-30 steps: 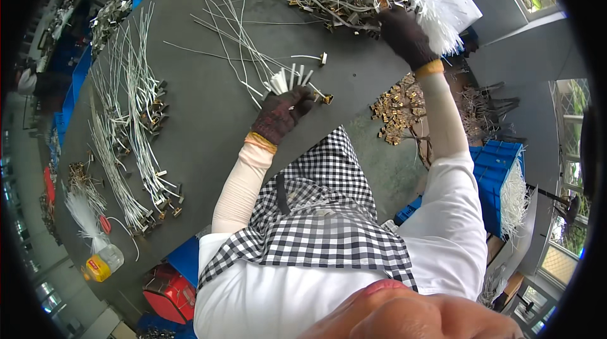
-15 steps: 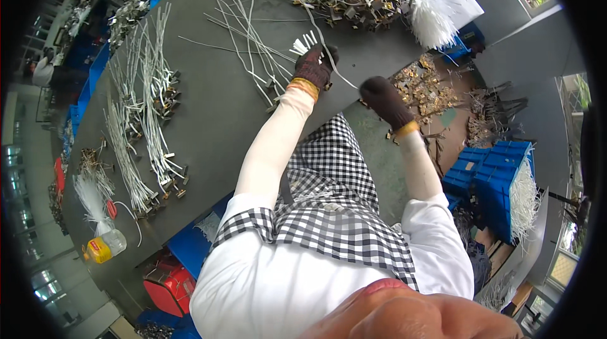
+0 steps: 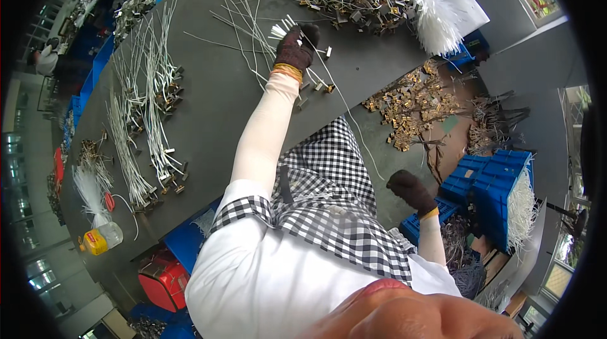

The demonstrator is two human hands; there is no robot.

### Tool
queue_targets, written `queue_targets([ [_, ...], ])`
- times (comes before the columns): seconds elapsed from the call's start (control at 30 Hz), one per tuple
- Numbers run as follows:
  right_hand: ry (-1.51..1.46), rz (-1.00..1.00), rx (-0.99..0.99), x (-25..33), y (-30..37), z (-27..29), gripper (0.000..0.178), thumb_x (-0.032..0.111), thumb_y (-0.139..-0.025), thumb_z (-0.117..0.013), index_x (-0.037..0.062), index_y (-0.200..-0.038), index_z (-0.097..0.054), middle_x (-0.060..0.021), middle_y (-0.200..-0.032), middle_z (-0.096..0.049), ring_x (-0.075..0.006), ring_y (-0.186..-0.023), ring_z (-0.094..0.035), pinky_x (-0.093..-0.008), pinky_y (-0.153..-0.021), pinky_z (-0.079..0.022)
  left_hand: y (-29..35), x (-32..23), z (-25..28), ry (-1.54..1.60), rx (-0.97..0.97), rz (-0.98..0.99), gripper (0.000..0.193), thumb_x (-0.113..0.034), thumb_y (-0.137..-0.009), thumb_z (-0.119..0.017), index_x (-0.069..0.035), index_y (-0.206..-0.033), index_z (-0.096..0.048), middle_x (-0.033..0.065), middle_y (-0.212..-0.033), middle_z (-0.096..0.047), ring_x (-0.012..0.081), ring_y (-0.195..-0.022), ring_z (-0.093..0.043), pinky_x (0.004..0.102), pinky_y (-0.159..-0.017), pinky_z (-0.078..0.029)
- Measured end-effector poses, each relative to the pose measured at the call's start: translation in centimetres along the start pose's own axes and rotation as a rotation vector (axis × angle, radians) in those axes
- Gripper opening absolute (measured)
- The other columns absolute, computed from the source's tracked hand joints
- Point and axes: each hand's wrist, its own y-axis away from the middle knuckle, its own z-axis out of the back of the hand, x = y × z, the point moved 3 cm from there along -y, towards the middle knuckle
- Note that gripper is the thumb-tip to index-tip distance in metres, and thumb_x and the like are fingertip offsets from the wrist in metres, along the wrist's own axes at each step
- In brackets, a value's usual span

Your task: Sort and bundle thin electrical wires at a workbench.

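Observation:
My left hand (image 3: 294, 49), in a dark knitted glove, is closed over the grey table. Several thick white cable ends (image 3: 279, 30) stick out of its fist; the rest of them is hidden. A long thin white wire (image 3: 354, 121) runs from beside this hand down across the table edge. The wire's lower end meets the fingertips of my right hand (image 3: 412, 192), gloved and closed, low beside the apron. Small connector pieces (image 3: 328, 88) lie on the table just below my left hand. Loose white wires (image 3: 250, 35) lie to its left.
A large heap of wires with metal connectors (image 3: 367, 4) covers the table's far side. More wire bundles (image 3: 155, 105) lie left, near a yellow-labelled bottle (image 3: 101, 238). Gold-coloured metal pieces (image 3: 411, 108) are heaped at the right. Blue crates (image 3: 484, 181) stand beyond my right hand.
My right hand has moved down toward me and slightly right, drawing the long wire out with it. My left hand has shifted a little left and away, still closed on the cable ends.

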Motion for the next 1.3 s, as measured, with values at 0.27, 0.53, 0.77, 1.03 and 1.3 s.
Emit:
queue_targets([
  [0.27,-0.034,-0.042,-0.051,-1.9,2.7,-1.3,0.006,0.004,-0.087,-0.070,0.0014,-0.092,-0.068,-0.0017,-0.086,-0.056,-0.0100,-0.073,-0.054,-0.0264,-0.065,-0.045,0.8,-2.2,-1.2,0.071,-0.032,-0.079,0.011,-0.006,-0.095,-0.061,0.002,-0.103,-0.064,0.0168,-0.098,-0.070,0.0317,-0.091,-0.071,0.0478,-0.085,-0.061],
  [0.53,-0.031,-0.041,-0.079,-0.7,3.8,-1.7,0.008,0.002,-0.088,-0.067,0.0010,-0.096,-0.067,-0.0042,-0.094,-0.058,-0.0118,-0.080,-0.055,-0.0264,-0.068,-0.046,2.8,-1.9,-1.9,0.016,-0.050,-0.132,0.011,-0.007,-0.096,-0.060,0.002,-0.103,-0.063,0.0173,-0.102,-0.070,0.0321,-0.094,-0.070,0.0472,-0.086,-0.062],
  [0.77,-0.118,0.078,-0.147,-1.0,-2.6,-4.1,0.010,0.001,-0.086,-0.070,0.0010,-0.097,-0.068,-0.0032,-0.097,-0.061,-0.0114,-0.087,-0.057,-0.0254,-0.075,-0.047,10.2,1.9,-3.4,-0.210,0.110,0.033,0.021,-0.018,-0.102,-0.055,0.000,-0.110,-0.063,0.0170,-0.111,-0.069,0.0309,-0.109,-0.066,0.0484,-0.101,-0.053],
  [1.03,-0.412,0.177,-0.005,10.5,-15.9,-9.0,0.014,0.011,-0.092,-0.066,0.0030,-0.103,-0.068,0.0019,-0.086,-0.063,-0.0067,-0.073,-0.054,-0.0224,-0.065,-0.046,21.7,4.7,-1.7,-0.597,0.175,0.046,0.025,-0.024,-0.104,-0.052,-0.007,-0.119,-0.063,0.0117,-0.128,-0.064,0.0290,-0.126,-0.057,0.0479,-0.111,-0.045],
  [1.3,-0.327,0.168,0.111,13.2,-16.4,-10.8,0.015,0.016,-0.091,-0.067,0.0045,-0.101,-0.068,0.0047,-0.085,-0.062,-0.0040,-0.070,-0.052,-0.0208,-0.064,-0.045,18.8,-2.6,-1.6,-0.228,0.007,-0.163,0.025,-0.013,-0.101,-0.050,0.004,-0.118,-0.059,0.0200,-0.120,-0.065,0.0362,-0.114,-0.063,0.0516,-0.103,-0.051],
])
